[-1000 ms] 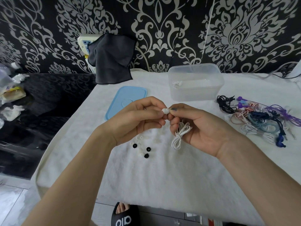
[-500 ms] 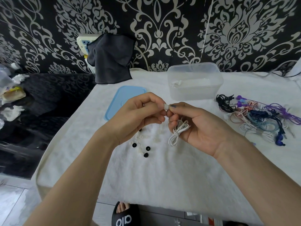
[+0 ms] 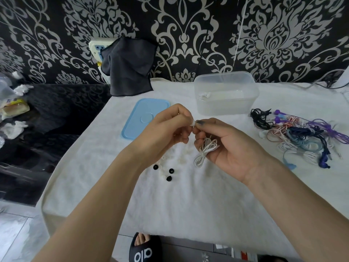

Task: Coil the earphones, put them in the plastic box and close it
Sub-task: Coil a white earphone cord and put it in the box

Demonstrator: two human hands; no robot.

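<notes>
1. Earphones (image 3: 204,148), white and coiled, hang from your right hand (image 3: 230,148), whose curled fingers grip them.
2. Your left hand (image 3: 166,133) pinches the earbud (image 3: 193,123) where both thumbs meet.
3. Plastic box (image 3: 226,95) stands open behind, lid (image 3: 143,118) beside it.

the desk (image 3: 188,205) is covered by a white cloth. on it are set a clear plastic box (image 3: 226,103), a blue lid (image 3: 139,118), loose ear tips (image 3: 166,173) and a tangle of coloured earphones (image 3: 302,137).
</notes>
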